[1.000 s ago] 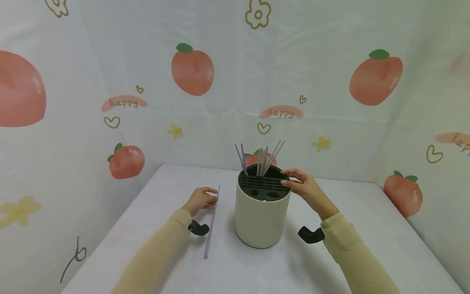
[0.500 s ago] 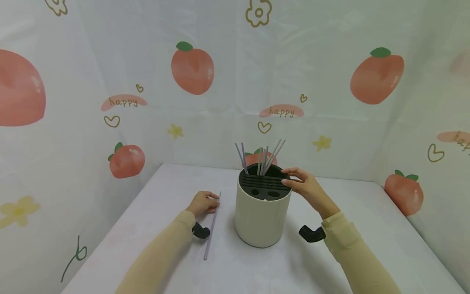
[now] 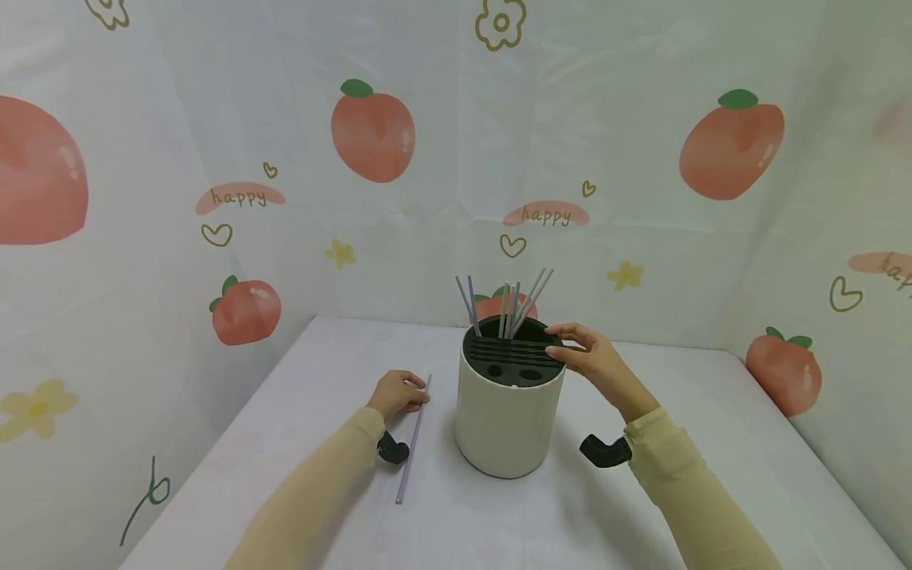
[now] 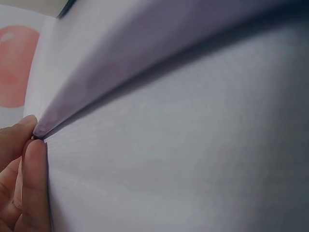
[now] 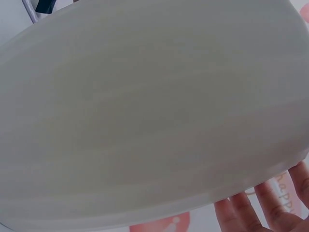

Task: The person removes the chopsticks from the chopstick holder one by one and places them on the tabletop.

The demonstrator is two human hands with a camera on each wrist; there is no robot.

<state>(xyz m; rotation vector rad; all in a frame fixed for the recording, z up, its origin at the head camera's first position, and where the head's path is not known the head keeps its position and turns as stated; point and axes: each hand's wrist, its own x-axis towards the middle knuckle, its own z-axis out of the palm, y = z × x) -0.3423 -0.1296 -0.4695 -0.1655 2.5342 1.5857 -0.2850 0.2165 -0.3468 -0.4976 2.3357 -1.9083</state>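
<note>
My left hand [image 3: 397, 394] pinches a thin lilac straw [image 3: 413, 450] near its far end, between thumb and fingertips. The straw slants along the white table, its near end pointing toward me. In the left wrist view, the thumb and finger meet on the straw [image 4: 96, 84], which looms large and blurred. To the right stands a cream cylindrical pen holder [image 3: 506, 427] with a black slotted top. Several pale straws [image 3: 514, 310] lean in its rear opening. My right hand [image 3: 594, 360] rests its fingertips on the holder's right rim; the right wrist view shows fingers [image 5: 270, 205] reaching over that edge.
The white table [image 3: 641, 507] extends around the holder. A white cloth backdrop [image 3: 442, 206] printed with peaches and flowers rises behind and at both sides. Dark wrist mounts [image 3: 606, 452] stick out below both hands.
My left hand has moved slightly toward me and right, lower along the straw, whose far end now sits a little lower. My right hand and the holder stay in place.
</note>
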